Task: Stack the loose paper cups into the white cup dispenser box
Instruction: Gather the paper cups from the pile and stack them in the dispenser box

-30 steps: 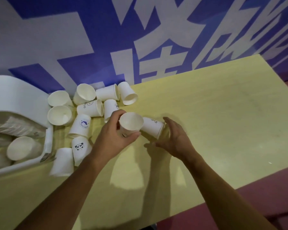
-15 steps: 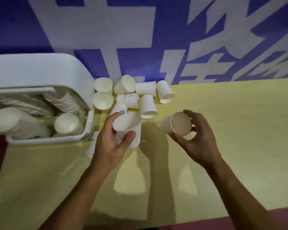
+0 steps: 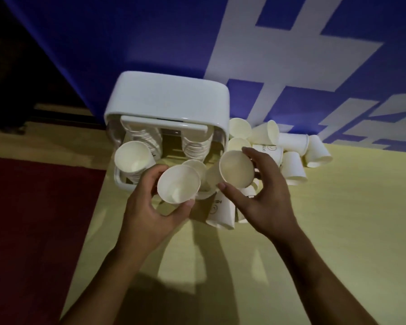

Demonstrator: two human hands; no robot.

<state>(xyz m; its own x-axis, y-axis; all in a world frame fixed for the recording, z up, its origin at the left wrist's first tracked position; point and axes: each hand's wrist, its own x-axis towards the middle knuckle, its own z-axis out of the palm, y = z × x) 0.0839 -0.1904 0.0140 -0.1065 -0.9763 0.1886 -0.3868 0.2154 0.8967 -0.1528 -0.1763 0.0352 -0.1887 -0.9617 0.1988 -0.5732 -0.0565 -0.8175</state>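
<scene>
Item one, the left cup: my left hand grips it round the wall with thumb and curled fingers. It is held just in front of the white cup dispenser box, mouth toward me.

Item two, the right cup: my right hand holds it between thumb and fingers at the box's front right corner. Its mouth also faces me and it tilts leftward.

Judgement: both cups are presented base-first to the box so they can nest into what is already there.

Inside the box, nested stacks stand toward the back. A leaning stack pokes out at the left of the opening.

Right of the box, the loose cups lie heaped against the blue wall. A printed cup lies on its side on the yellow table, just before the box and under my right hand.

Obstructions: the leaning stack crowds the opening, and my two cups sit close enough to foul each other on entry.
</scene>
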